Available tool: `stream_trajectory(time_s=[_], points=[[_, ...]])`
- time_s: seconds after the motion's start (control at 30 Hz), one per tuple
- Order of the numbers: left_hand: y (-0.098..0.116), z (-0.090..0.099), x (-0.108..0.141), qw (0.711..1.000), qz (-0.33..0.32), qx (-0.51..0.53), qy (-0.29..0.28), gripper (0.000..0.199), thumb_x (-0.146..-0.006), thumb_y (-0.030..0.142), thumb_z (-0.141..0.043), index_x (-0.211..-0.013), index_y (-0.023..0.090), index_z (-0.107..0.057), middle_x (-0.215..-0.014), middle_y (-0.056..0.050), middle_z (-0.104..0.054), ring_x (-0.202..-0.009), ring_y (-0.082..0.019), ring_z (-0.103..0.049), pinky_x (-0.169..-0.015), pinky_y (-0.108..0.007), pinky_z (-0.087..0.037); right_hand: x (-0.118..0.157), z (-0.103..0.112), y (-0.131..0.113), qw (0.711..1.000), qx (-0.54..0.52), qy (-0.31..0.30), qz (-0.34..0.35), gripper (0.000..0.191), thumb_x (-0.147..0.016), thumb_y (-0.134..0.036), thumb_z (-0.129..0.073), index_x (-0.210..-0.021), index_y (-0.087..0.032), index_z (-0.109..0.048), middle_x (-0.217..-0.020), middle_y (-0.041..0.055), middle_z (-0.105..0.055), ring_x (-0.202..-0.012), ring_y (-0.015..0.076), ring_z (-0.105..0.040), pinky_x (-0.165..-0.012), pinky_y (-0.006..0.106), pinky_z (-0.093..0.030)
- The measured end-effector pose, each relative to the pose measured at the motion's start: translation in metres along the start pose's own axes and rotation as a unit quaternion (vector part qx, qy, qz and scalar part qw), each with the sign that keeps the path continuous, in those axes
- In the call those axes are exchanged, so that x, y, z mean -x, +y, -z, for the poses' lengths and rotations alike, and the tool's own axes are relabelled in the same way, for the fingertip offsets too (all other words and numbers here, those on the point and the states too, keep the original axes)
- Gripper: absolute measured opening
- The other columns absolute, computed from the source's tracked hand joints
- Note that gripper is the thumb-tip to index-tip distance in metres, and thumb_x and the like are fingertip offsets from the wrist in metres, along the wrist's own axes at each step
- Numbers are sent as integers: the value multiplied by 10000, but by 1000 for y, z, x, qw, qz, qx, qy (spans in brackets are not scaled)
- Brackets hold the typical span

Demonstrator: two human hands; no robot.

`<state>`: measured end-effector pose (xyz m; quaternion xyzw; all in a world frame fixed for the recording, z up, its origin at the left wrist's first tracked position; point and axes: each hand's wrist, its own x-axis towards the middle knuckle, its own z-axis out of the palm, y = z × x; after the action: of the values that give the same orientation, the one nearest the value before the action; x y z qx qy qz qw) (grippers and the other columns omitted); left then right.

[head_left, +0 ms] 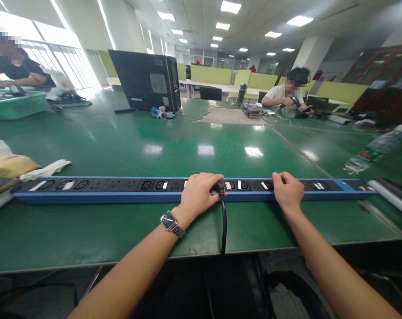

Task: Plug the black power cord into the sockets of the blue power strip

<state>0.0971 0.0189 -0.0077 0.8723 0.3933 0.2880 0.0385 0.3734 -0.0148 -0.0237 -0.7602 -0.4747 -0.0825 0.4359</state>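
A long blue power strip (161, 198) with a row of black sockets lies across the table in front of me. With a watch on its wrist, my left hand (199, 190) is closed around a black power plug (221, 189) over the middle of the strip. From that plug a black cord (224, 226) hangs down past the table's front edge. How far the plug sits in a socket is hidden. My right hand (289, 191) rests at the strip, right of the plug, fingers curled in. Whatever is inside those fingers is hidden.
On the green table (121, 146) stand a black computer case (144, 79), gloves (163, 113) and a green basket (18, 106). A plastic bottle (373, 148) lies at right. One person (21, 66) sits far left, another person (287, 93) at back right.
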Motion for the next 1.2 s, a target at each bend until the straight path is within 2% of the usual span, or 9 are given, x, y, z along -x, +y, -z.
stream_trajectory(time_s=[0.1,0.17,0.23,0.3,0.4,0.5,0.67,0.87,1.2], points=[[1,-6,2,998,22,-66,11,781,-707,580,-725,-1347,219,-459,-1226,-109,-635,-1126,-290,-570,-971,-424,-383,30,6,-36,991,-85,-101,31,325,-842,-467,-508,-695,-210,-642,-664,35,-650,-660,177,-566,-634,273,-372],[1,-10,3,994,41,-103,9,775,-703,587,-718,-1315,176,-478,-1200,-136,-639,-1107,-304,-575,-967,-429,-375,51,4,-66,964,-140,-223,43,350,-846,-517,-519,-708,-221,-645,-637,20,-632,-621,159,-545,-594,261,-369],[1,-12,4,991,41,-129,-4,592,-778,487,-673,-1247,158,-524,-1156,-137,-655,-1087,-294,-584,-952,-418,-378,66,-3,-94,895,-243,-375,-13,411,-828,-573,-534,-656,-205,-598,-585,13,-606,-528,129,-513,-510,242,-352],[1,-12,4,988,37,-147,-13,400,-835,330,-603,-1191,156,-553,-1121,-128,-664,-1071,-275,-589,-933,-402,-383,71,-10,-117,790,-341,-492,-134,422,-818,-591,-534,-693,-190,-581,-564,10,-601,-440,102,-467,-428,223,-309],[3,-10,3,987,38,-154,-17,288,-850,330,-573,-1089,171,-588,-1044,-111,-672,-1013,-264,-599,-895,-390,-394,64,-6,-136,689,-450,-498,-272,379,-804,-545,-553,-710,-178,-566,-460,-30,-521,-353,67,-356,-365,194,-223],[4,-9,3,988,30,-153,-12,468,-785,568,-622,-1050,183,-594,-1009,-108,-665,-977,-282,-593,-883,-403,-392,47,22,-136,694,-533,-421,-237,363,-781,-520,-579,-655,-181,-555,-392,-55,-436,-337,64,-337,-359,192,-240],[5,-10,3,986,30,-162,0,598,-731,671,-631,-1070,180,-595,-1008,-113,-662,-969,-294,-582,-906,-425,-378,11,57,-96,782,-445,-370,-232,344,-758,-469,-581,-573,-181,-548,-396,-23,-450,-343,84,-379,-350,211,-273],[5,-10,3,988,28,-150,0,605,-739,659,-629,-1088,165,-596,-1011,-116,-660,-976,-300,-581,-903,-432,-385,-5,36,-41,749,-369,-431,-342,422,-821,-458,-490,-489,-202,-440,-314,-63,-279,-275,63,-210,-308,199,-139],[4,-11,4,989,28,-146,-4,609,-751,663,-612,-1108,170,-590,-1035,-120,-658,-999,-301,-575,-920,-429,-374,7,30,-46,718,-396,-416,-394,422,-853,-430,-488,-512,-184,-463,-332,-65,-302,-271,58,-236,-310,179,-139]])
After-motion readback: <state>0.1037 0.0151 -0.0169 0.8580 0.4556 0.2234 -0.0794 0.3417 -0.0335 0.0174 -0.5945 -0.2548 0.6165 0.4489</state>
